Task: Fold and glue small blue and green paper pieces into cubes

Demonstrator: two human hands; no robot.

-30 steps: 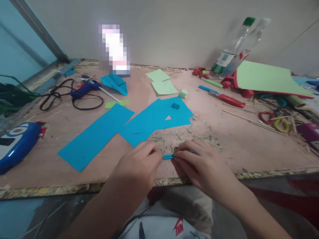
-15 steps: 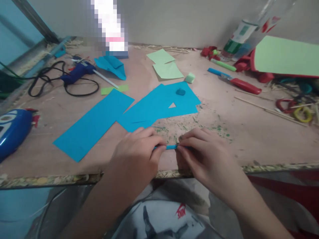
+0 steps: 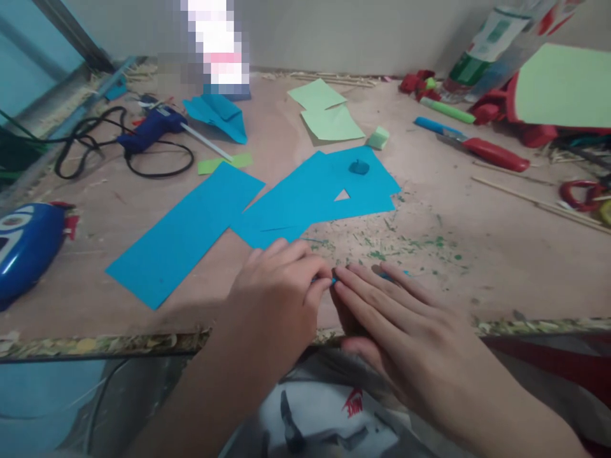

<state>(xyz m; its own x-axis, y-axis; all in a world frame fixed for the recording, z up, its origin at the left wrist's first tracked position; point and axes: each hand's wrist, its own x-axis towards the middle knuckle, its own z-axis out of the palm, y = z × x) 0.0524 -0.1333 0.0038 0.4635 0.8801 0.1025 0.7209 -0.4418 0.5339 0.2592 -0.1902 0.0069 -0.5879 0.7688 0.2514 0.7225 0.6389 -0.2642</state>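
My left hand (image 3: 281, 292) pinches a narrow folded strip of blue paper (image 3: 335, 280) between thumb and fingers near the table's front edge. Over the strip's right part lies my right hand (image 3: 405, 312), its fingers stretched out flat and the thumb apart below them. Most of the strip is hidden under both hands; small blue bits show between them and beyond the right fingers. Just past my left hand are flat blue paper pieces (image 3: 296, 197), one with a small triangular hole. A small dark blue lump (image 3: 359, 166) rests on them.
A blue glue gun (image 3: 155, 127) with a black cord lies at the back left, near a folded blue paper (image 3: 219, 116). Pale green papers (image 3: 329, 121), a red-handled knife (image 3: 496, 152), a bottle (image 3: 482, 57) and thin sticks (image 3: 529, 198) lie farther back and right.
My right hand has gone from pinching the strip to lying flat over it, fingers extended. My left hand keeps its pinch, closer to the right fingers. The camera view has shifted.
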